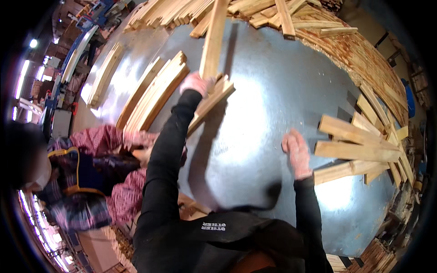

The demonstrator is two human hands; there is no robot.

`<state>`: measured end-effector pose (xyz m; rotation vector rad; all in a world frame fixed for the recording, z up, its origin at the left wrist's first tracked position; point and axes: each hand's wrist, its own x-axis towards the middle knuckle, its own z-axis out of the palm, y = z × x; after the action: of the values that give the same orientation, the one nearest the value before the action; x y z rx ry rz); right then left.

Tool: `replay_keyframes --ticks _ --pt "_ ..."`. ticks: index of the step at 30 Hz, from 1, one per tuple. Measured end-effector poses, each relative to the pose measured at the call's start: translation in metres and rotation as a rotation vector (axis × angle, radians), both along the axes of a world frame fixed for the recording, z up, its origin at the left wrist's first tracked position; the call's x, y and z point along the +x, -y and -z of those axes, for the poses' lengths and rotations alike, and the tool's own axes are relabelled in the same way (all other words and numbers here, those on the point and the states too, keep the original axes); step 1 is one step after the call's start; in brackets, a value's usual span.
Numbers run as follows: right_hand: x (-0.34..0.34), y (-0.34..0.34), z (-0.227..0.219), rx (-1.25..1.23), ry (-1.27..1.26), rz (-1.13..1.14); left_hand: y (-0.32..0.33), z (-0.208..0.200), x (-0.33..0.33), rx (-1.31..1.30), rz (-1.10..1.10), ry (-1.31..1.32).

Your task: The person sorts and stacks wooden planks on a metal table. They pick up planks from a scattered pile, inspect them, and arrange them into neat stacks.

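Observation:
My left hand (196, 84), which looks to be in a pale pink glove, is closed on the near end of a long wooden board (213, 45). That board slants up and away over the metal tabletop (259, 104), casting a shadow beside it. Just below the hand lie a few shorter wooden strips (211, 107), partly covered by my sleeve. My right hand (297, 152) is held over the metal surface, fingers loosely stretched and nothing in them. To its right, a fan of loose boards (357, 151) is nearest to it.
A co-worker (98, 173) in a checked shirt stands close on my left, hands near a row of boards (157, 93). More planks (168, 13) are piled along the far edge. A rough chipboard sheet (364, 59) covers the far right. Machines (84, 43) stand at far left.

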<state>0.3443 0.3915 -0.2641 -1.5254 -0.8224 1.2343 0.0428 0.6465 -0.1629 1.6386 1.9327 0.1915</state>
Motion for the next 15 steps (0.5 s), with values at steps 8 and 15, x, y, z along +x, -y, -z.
replay_keyframes --ticks 8,15 --pt "-0.010 0.032 0.009 -0.038 0.127 -0.011 -0.259 0.044 -0.043 0.319 -0.160 -0.436" --pt "0.063 0.036 -0.028 -0.226 1.241 0.433 -0.206 0.158 0.072 0.492 0.188 0.553"
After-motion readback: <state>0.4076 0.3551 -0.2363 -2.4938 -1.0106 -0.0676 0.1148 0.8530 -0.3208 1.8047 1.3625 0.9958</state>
